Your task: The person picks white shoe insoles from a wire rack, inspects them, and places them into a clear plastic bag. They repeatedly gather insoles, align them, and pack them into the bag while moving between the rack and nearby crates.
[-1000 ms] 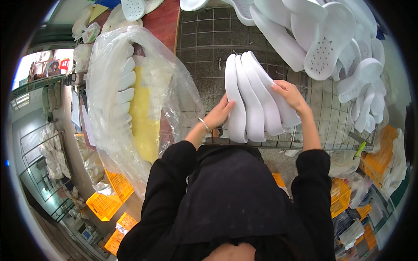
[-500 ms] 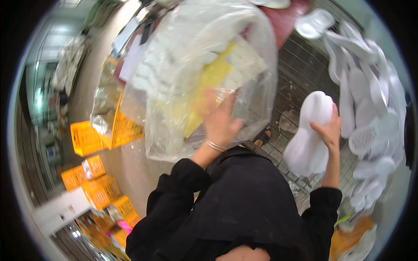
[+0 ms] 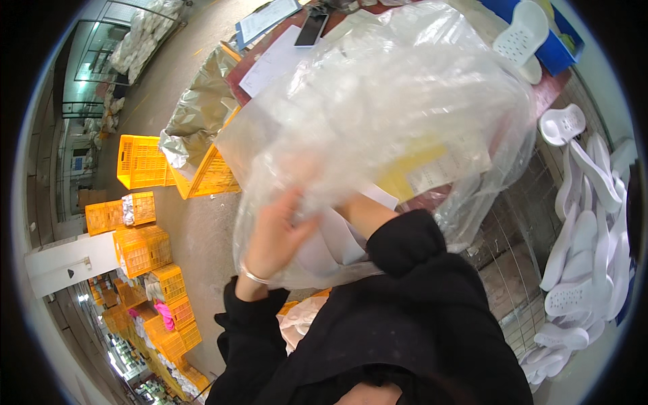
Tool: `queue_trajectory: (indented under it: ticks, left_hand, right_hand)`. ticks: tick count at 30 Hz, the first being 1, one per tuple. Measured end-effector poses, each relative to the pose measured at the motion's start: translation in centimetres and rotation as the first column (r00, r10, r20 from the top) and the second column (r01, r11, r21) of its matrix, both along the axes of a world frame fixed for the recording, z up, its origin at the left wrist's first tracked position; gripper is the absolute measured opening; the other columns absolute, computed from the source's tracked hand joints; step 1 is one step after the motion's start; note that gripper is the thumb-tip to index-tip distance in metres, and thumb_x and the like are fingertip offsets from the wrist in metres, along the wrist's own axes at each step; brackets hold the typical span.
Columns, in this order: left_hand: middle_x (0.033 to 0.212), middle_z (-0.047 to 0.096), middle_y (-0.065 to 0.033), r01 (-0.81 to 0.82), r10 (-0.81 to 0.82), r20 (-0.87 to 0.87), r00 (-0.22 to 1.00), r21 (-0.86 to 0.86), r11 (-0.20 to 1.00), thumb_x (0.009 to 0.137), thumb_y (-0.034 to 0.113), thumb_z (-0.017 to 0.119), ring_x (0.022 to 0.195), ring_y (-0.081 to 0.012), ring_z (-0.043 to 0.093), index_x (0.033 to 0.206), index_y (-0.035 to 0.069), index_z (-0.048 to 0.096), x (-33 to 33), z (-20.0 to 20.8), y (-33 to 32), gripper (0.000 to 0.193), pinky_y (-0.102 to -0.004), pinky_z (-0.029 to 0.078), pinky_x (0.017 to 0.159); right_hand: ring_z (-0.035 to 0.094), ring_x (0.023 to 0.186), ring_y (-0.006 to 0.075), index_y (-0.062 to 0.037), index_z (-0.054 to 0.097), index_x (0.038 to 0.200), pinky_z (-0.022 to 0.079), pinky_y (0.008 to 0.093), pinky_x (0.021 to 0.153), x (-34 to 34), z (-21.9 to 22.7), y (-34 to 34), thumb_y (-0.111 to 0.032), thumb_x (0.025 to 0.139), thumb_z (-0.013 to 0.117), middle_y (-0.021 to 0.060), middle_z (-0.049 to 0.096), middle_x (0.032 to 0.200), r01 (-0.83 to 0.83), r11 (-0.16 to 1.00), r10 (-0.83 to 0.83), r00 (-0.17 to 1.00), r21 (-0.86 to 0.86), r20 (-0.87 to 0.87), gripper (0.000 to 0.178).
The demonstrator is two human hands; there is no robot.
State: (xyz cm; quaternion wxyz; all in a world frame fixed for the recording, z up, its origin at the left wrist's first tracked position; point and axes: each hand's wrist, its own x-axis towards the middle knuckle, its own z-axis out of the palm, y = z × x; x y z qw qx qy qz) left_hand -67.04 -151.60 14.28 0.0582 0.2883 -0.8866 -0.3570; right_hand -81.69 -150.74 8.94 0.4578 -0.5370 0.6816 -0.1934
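Note:
A large clear plastic bag [image 3: 405, 88] lies across the reddish table in front of me, its mouth toward my body. My left hand [image 3: 277, 226], with a bracelet at the wrist, is curled on the bag's film at the left of the mouth. My right forearm [image 3: 371, 214] reaches into the mouth; the hand itself is hidden by the film and blur. Beside that wrist, white foam shoe soles [image 3: 334, 239] show inside the bag. A yellow sheet [image 3: 415, 165] and a printed paper [image 3: 449, 162] show through the plastic.
At the right are piled white soles [image 3: 584, 229] and a blue bin [image 3: 563, 40] with another white sole [image 3: 526, 34] against it. Papers [image 3: 270, 64] and a phone [image 3: 312, 30] lie at the table's far left. Yellow crates [image 3: 145, 162] stand on the left floor.
My right hand has moved left from beside the pile into the bag; the pair of white soles it held is no longer at the right. My left hand has moved left along the bag.

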Motion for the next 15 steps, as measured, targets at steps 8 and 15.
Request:
queue_trajectory:
  ticks: [8, 15]
  left_hand:
    - [0.079, 0.054, -0.0011, 0.276, -0.213, -0.199, 0.957, 0.855, 0.44, 0.086, 0.017, 0.064, 0.062, -0.0073, 0.049, 0.107, 0.003, 0.054, -7.5, -1.9, 7.5, 0.027, -0.0238, 0.042, 0.053]
    - [0.081, 0.054, 0.0027, 0.069, -0.054, -0.077, 0.996, 0.988, -0.138, 0.085, 0.007, 0.067, 0.066, -0.0064, 0.052, 0.124, 0.007, 0.047, -8.0, -0.9, 7.3, 0.043, -0.0206, 0.042, 0.054]
  right_hand:
    - [0.042, 0.126, 0.0358, -0.0083, 0.049, 0.133, 0.032, 0.0489, 0.103, -5.0, -4.3, 2.9, -0.056, 0.062, 0.075, 0.0208, 0.047, 0.132, 0.275, 0.952, -0.284, 0.958, -0.138, -0.05, 0.089]
    - [0.036, 0.131, 0.0339, -0.0084, 0.046, 0.136, 0.026, 0.0481, 0.108, -6.2, -1.1, -5.5, -0.053, 0.068, 0.075, 0.018, 0.041, 0.14, 0.194, 0.981, -0.195, 0.981, -0.028, -0.015, 0.086]
